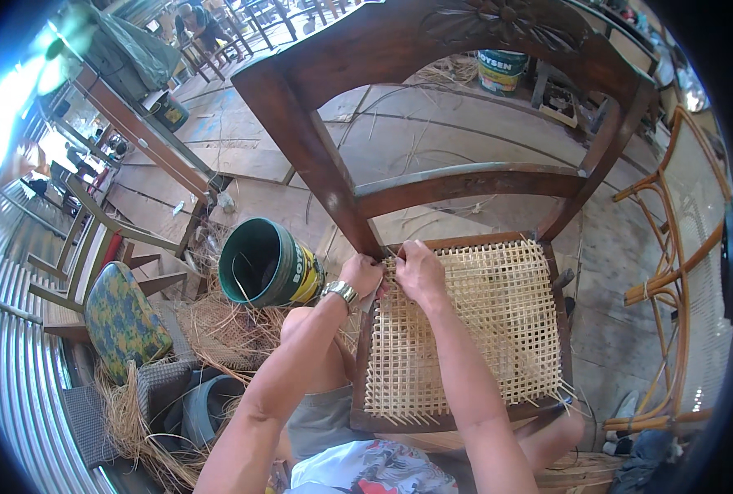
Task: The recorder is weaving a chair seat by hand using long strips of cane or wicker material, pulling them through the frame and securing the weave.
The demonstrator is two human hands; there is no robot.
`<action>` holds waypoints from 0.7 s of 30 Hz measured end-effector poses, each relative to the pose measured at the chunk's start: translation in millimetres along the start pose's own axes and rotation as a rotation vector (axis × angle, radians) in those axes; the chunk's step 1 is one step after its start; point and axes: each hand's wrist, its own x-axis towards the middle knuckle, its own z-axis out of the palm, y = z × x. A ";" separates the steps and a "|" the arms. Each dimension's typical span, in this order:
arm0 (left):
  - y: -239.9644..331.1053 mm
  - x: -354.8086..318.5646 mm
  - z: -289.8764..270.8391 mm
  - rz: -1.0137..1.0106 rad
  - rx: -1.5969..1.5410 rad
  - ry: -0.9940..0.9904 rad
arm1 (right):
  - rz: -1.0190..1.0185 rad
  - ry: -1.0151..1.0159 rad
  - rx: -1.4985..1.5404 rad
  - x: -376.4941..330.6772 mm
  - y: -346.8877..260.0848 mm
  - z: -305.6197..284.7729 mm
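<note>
A dark wooden chair (465, 188) with a carved top rail stands before me, its backrest on the far side. Pale woven cane (469, 329) covers the seat in an open grid, and loose strand ends stick out along its near edge. At the seat's far left corner, my right hand (420, 270) is closed in a pinch on a thin cane strand. Right beside it, my left hand (360, 276), with a metal watch on the wrist, has its fingers closed at the frame corner. What the left fingertips grip is hidden.
Left of the chair stands an open green bucket (288, 265). Loose cane strips (226, 333) and a camouflage-patterned cushion (126, 317) lie farther left. Another bucket (501, 72) sits beyond the backrest. A rattan frame with mesh (671, 272) is at the right, and a post (140, 132) rises far left.
</note>
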 end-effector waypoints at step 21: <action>-9.3 -10.9 12.8 0.121 0.454 0.312 | -0.015 -0.031 0.104 -4.9 12.7 -6.0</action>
